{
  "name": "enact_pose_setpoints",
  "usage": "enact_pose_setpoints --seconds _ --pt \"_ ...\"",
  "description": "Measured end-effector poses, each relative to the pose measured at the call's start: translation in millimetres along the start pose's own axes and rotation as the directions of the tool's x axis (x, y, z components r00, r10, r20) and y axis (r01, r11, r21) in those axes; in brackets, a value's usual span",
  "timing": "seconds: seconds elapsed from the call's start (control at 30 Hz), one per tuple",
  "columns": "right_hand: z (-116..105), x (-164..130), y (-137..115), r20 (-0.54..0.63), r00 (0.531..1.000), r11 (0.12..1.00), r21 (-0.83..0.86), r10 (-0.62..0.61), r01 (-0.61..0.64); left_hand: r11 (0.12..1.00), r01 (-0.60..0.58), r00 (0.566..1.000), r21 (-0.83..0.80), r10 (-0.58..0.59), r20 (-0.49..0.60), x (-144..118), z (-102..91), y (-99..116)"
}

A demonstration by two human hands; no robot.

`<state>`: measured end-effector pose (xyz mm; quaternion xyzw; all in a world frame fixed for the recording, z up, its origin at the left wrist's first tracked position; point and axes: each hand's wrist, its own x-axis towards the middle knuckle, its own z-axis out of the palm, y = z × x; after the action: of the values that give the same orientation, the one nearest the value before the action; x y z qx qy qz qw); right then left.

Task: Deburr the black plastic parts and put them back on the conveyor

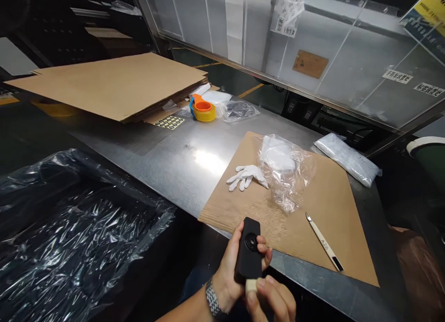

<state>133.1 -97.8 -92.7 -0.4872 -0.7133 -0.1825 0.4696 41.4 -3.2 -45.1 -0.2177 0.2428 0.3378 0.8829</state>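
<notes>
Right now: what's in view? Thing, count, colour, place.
Bench: 1, grey, centre
Box: 1, black, bottom centre
Block: 1, cream, at box's near end
Mat: 1, brown cardboard, on bench
Glove: 1, white, on mat
Bag: 1, clear, white contents, on mat
Tool: 1, white, mat's right
Wrapped pack: 1, white, bench's right
Tape holder: 1, orange-yellow-blue, far bench
Flat bag: 1, clear, beside tape holder
Stack: 1, brown cardboard, bench's left
Label sheet: 1, yellow-black, beside stack
Sheeting: 1, dark, lower left
Panel: 1, whitish, behind bench
Patch: 1, brown, on panel
Labels: several, white, on panel
Poster: 1, yellow-blue, top right
Watch: 1, silver, bottom centre
Left hand: 1, bare, around box
Right hand: 1, bare, pinching block
</notes>
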Motion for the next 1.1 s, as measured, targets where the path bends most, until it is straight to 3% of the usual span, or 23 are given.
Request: enact_pose_setpoints --seconds 0.13,0.23,0.33,0.43,0.5,0.63,0.8,1.0,1.1 --pt "-7 0 58 0.171 0.985 0.992 -0.123 0.016 0.005 0.941 -0.233 0.968 0.246 0.248 -0.031 -7 0.5 6" --pt "-3 8 104 0.302 0.932 0.975 -0.151 0.201 -0.162 0.765 -0.415 0.901 0.493 0.42 0.106 -13 -1.8 2" --pt "10 20 130 0.368 0.877 0.95 -0.157 0.309 -0.269 0.563 -0.481 0.861 0.672 0.448 0.241 -19 -6.1 -3" --pt "15 37 124 0.38 0.865 0.945 -0.146 0.327 -0.293 0.428 -0.461 0.846 0.778 0.476 0.239 -22 -9.5 -2" --pt "10 50 106 0.428 0.831 0.919 0.002 0.356 -0.394 0.349 -0.463 0.845 0.815 0.451 0.288 -25 -9.0 0" --pt "-8 78 69 0.653 0.698 0.625 0.422 0.293 -0.657 0.288 -0.42 0.9 0.861 0.257 0.354 -32 -1.7 1" --pt "-15 92 60 0.758 0.607 0.378 0.503 0.239 -0.777 0.302 -0.387 0.922 0.871 0.139 0.362 -39 2.4 -2" --pt "-19 89 65 0.813 0.543 0.321 0.467 0.211 -0.824 0.284 -0.375 0.927 0.883 0.091 0.364 -39 0.2 0" --pt "-20 88 65 0.812 0.547 0.318 0.473 0.206 -0.822 0.269 -0.391 0.92 0.88 0.096 0.379 -37 -1.1 -1"
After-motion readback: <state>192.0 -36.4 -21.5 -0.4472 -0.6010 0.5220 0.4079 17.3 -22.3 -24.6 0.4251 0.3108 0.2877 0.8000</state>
